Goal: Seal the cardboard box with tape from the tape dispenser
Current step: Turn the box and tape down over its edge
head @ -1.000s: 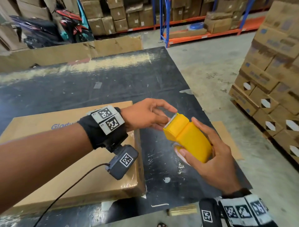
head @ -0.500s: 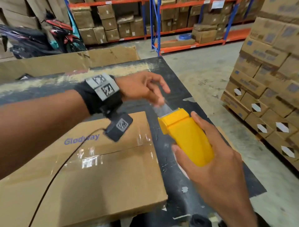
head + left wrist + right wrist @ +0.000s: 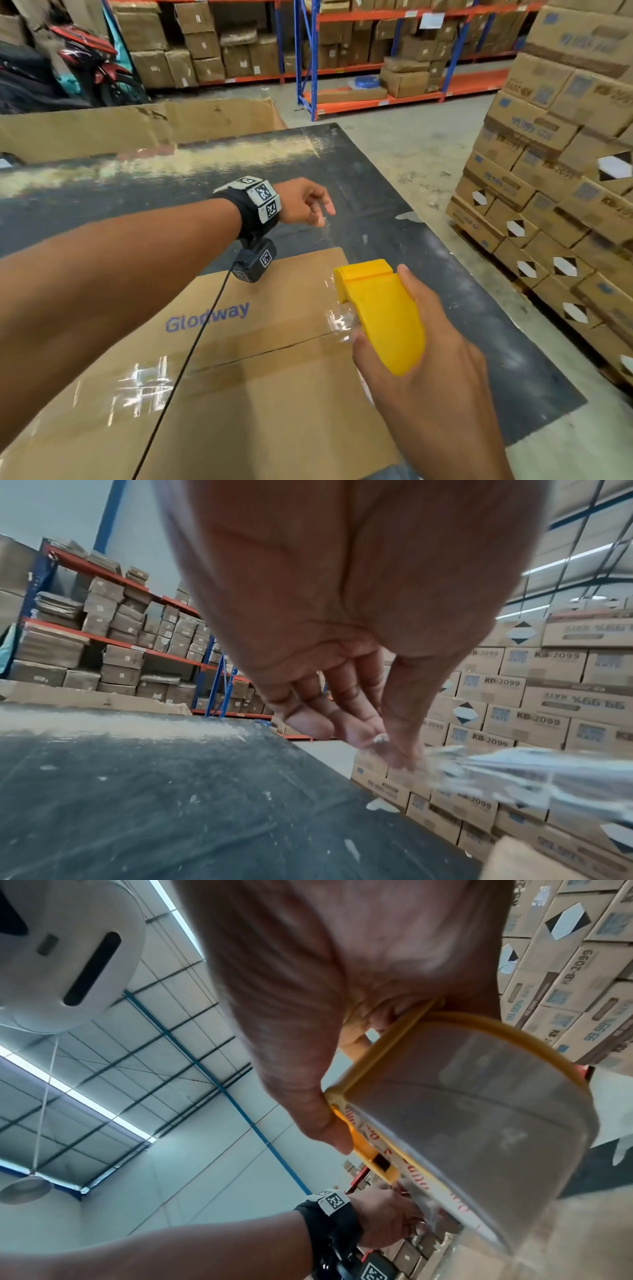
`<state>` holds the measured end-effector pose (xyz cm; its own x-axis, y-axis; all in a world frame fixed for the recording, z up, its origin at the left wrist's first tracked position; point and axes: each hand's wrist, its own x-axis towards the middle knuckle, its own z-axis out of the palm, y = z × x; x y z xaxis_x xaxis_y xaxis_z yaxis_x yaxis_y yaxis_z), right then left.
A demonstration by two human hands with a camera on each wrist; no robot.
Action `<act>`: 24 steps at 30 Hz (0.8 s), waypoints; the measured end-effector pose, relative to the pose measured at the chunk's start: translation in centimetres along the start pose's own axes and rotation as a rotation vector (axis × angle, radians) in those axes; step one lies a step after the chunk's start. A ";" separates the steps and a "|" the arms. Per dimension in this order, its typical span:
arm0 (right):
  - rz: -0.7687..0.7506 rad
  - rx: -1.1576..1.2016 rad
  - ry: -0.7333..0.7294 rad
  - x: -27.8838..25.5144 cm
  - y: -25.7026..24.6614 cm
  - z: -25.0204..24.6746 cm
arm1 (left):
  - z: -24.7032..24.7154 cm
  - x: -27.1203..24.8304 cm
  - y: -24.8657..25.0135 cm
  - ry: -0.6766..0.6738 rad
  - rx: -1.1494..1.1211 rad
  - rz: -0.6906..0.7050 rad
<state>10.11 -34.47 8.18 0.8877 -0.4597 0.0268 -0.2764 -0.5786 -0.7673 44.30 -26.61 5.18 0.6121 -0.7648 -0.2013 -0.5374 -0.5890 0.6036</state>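
Underfoot, so to speak, everything sits on a scuffed black table (image 3: 359, 192) with pale dusty streaks along its far side, in a warehouse with a bare concrete floor (image 3: 404, 137). Blue-and-orange racking (image 3: 376, 51) loaded with cartons lines the back, a red motorbike (image 3: 89, 65) stands at the far left, and a pallet stack of printed cartons (image 3: 555, 164) rises near the table's right edge, with a strip of floor between. The cardboard box (image 3: 239, 377) lies flat at the table's near side, its centre seam showing. The right hand (image 3: 431, 370) grips the yellow tape dispenser (image 3: 380, 311) above the box's right end. The left hand (image 3: 305, 202) is out over bare tabletop beyond the box's far edge, thumb and fingertips pinching the end of the clear tape (image 3: 514, 772), which stretches back towards the dispenser.
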 end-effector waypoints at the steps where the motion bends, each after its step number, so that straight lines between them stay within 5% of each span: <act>1: 0.021 -0.020 -0.008 0.0 -0.1 0.4 | 0.4 0.1 -0.3 0.002 -0.003 0.001; 10: 0.111 -0.128 -0.028 -0.6 -0.5 1.7 | 2.9 1.4 -0.8 -0.056 0.122 -0.014; 18: 0.136 -0.198 -0.066 -0.9 -0.6 2.3 | 3.7 0.9 1.7 -0.041 0.536 -0.030; 21: 0.142 -0.193 -0.055 -0.9 -0.3 2.4 | 2.6 -0.9 2.3 0.019 0.436 0.075; 24: 0.136 -0.203 -0.054 -0.8 -0.3 2.3 | 2.4 -4.0 2.4 -0.081 0.449 0.216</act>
<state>10.35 -32.39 6.95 0.8541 -0.5091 -0.1061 -0.4581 -0.6399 -0.6170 39.18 -25.61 5.63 0.4219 -0.8889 -0.1785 -0.8542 -0.4557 0.2503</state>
